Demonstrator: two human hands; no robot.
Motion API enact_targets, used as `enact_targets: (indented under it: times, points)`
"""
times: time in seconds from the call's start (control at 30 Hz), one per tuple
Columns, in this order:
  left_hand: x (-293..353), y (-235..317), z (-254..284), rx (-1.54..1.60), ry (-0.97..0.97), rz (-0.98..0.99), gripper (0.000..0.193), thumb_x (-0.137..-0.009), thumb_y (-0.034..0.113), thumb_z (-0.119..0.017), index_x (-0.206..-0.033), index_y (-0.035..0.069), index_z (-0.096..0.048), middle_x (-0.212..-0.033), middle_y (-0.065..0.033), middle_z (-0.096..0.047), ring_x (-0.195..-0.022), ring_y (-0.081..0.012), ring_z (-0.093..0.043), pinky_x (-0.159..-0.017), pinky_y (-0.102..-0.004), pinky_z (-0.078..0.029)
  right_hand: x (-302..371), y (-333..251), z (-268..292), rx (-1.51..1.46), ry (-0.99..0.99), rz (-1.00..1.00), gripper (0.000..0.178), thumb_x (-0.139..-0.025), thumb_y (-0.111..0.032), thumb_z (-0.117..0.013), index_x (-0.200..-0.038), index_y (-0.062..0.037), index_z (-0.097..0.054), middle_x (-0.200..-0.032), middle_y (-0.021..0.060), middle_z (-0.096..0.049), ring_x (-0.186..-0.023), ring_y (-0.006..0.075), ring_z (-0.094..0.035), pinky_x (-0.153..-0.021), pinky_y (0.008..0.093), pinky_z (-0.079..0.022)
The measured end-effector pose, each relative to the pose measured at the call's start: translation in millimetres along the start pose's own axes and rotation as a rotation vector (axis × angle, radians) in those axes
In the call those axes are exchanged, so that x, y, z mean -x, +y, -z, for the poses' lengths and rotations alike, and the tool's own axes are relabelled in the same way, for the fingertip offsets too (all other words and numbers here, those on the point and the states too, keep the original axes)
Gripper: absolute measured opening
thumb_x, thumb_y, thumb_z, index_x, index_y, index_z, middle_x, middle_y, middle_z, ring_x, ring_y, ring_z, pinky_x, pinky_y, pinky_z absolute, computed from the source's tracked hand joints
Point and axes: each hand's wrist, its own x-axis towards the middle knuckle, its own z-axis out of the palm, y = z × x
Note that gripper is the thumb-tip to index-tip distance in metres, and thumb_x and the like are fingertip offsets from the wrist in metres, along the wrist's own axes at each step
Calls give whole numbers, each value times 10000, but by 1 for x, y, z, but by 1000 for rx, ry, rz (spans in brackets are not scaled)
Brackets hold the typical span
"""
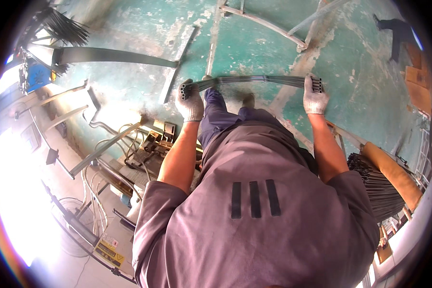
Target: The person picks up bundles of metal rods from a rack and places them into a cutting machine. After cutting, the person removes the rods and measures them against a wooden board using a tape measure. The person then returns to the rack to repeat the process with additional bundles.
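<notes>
A bundle of thin dark metal tubes (pixel 247 79) stretches level between my two gloved hands, well above the floor. My left hand (pixel 190 102), in a pale knit glove, is closed round the bundle's left end. The open tube mouths show there as small rings. At the other end my right hand (pixel 315 97), gloved alike, grips the bundle, with more tube mouths showing beside the fingers. Both arms reach out ahead of my body. Parts of the fingers are hidden behind the tubes.
A long dark beam (pixel 120 55) on a stand crosses the left, near more stacked tubes (pixel 65 26). Machinery with hoses (pixel 153 144) stands close on my left. On my right lies a big tube stack (pixel 374 185) beside a yellow-brown padded roll (pixel 391 173). A metal frame (pixel 269 24) rests ahead.
</notes>
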Motion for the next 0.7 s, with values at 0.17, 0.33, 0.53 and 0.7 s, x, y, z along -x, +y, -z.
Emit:
enact_targets:
  times: [0.17, 0.33, 0.53, 0.7]
  points:
    - [-4, -15, 1, -58, -6, -59, 251, -963, 42, -799, -1207, 2, -759, -1123, -99, -791, -1015, -168, -739, -948, -328, -588, -3, 28, 1, 323, -24, 285, 356, -989, -371, -774, -972, -16, -781, -821, 97, -796, -734, 271, -784, -704, 380, -607]
    - [-3, -10, -1, 22, -4, -16, 245, -992, 58, -767, -1229, 1, -738, -1122, -91, -769, -1022, -178, -719, -956, -337, -579, 1, -11, 2, -28, 9, 30, 312, -947, -332, -813, -1082, -54, -777, -784, 63, -765, -699, 226, -751, -710, 367, -600]
    - [-2, -1, -2, 25, -19, -23, 219, -994, 85, -760, -1199, 10, -754, -1115, -81, -771, -1015, -178, -712, -945, -334, -570, 1, -10, 2, -106, -6, -4, 434, -903, -331, -850, -1244, -83, -747, -869, 63, -781, -765, 192, -753, -757, 352, -601]
    - [-3, -5, -2, 2, -13, -30, 220, -990, 91, -763, -1195, 12, -760, -1121, -76, -771, -1019, -178, -706, -945, -336, -566, 0, -25, 9, -134, -81, -66, 517, -915, -291, -855, -1338, -40, -698, -982, 62, -791, -870, 147, -741, -848, 321, -592]
